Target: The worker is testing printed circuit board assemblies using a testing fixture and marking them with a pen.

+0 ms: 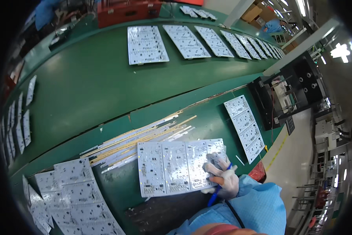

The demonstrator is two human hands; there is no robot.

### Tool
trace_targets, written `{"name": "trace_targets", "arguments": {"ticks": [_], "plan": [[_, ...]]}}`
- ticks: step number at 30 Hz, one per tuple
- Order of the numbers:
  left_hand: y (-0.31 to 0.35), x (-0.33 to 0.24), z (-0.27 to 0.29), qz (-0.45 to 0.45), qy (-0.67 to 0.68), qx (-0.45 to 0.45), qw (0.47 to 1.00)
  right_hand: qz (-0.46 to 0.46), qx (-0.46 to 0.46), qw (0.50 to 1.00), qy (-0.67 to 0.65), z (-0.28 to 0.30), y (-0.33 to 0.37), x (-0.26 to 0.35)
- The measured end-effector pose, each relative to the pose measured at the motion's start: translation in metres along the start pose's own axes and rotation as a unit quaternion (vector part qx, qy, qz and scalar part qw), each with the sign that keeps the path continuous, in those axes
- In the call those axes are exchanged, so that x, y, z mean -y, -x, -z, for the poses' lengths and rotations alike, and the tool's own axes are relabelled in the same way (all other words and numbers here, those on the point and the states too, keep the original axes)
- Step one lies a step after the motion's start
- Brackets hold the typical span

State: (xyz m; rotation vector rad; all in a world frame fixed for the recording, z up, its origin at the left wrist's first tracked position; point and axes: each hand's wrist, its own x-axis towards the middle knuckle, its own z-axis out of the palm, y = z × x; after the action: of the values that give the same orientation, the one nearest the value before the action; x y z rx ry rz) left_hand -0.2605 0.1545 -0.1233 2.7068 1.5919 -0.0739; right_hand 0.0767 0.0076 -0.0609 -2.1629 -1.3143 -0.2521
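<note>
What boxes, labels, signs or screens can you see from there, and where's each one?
Cardboard boxes: top right, behind the conveyor's far end; brown, rectangular, stacked.
Red case: top centre, beyond the green belt; long, boxy, with black fittings.
Small dark plate: right of the bench, below the black machine; rectangular, possibly a label or keypad, too small to tell.
No lit screens or signs visible.

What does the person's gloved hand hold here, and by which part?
The right hand holds a blue pen around its middle, fingers resting on the white circuit board panel. The left hand is out of view.
</note>
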Motion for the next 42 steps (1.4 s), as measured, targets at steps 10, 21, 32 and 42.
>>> {"name": "trace_targets", "arguments": {"ticks": [10, 21, 32, 42], "plan": [[0.025, 0.002, 0.017, -0.031, 0.051, -0.247, 0.967, 0.041, -0.104, 0.991, 0.068, 0.05, 0.01, 0.032], [0.077, -0.015, 0.07, -0.051, 0.112, -0.201, 0.972, 0.046, -0.168, 0.982, 0.074, 0.069, 0.047, 0.043], [0.127, 0.013, 0.059, -0.039, 0.652, -0.133, 0.745, -0.009, 0.003, 0.999, 0.053, 0.07, 0.062, 0.092], [0.197, 0.067, 0.01, -0.033, 0.299, -0.287, 0.91, -0.109, 0.009, 0.973, -0.202, 0.054, 0.154, 0.081]]}}
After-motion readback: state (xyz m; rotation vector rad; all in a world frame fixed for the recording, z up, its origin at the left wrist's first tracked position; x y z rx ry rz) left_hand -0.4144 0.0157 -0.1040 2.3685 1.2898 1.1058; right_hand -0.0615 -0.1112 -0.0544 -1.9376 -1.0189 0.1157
